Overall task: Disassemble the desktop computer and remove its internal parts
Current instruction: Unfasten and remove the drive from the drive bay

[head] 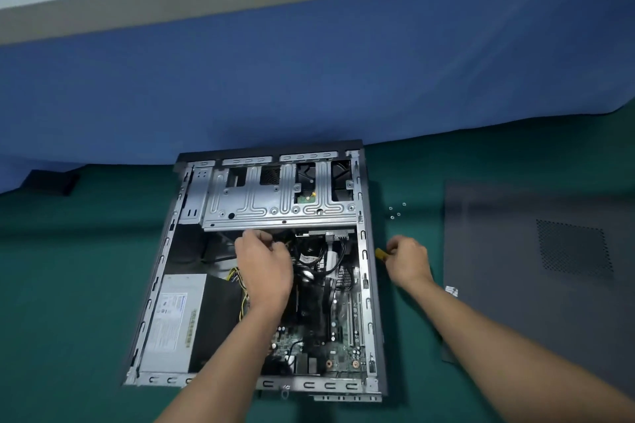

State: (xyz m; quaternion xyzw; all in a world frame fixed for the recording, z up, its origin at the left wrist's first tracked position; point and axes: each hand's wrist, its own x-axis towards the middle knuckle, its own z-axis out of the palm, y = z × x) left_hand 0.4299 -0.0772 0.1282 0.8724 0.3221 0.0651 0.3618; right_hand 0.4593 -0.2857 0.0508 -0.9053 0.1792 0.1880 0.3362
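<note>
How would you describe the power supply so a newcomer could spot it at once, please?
Find the open computer case lying on the green mat. In its near-left corner, left of the left forearm, sits the power supply, a silver box. Unlike the bare metal drive cage at the far end, it bears a white printed label.

A makeshift repair bench, set up for teardown work; a green-clothed table (68, 285) fills the foreground, a blue drape (309, 79) hangs behind it from nine to three o'clock; an opened desktop case (164, 252) lies flat at six o'clock, its grey side panel (515, 268) set aside at three o'clock, loose screws (398, 214) between them, a yellow-handled tool (380, 254) just beside the case.
</note>
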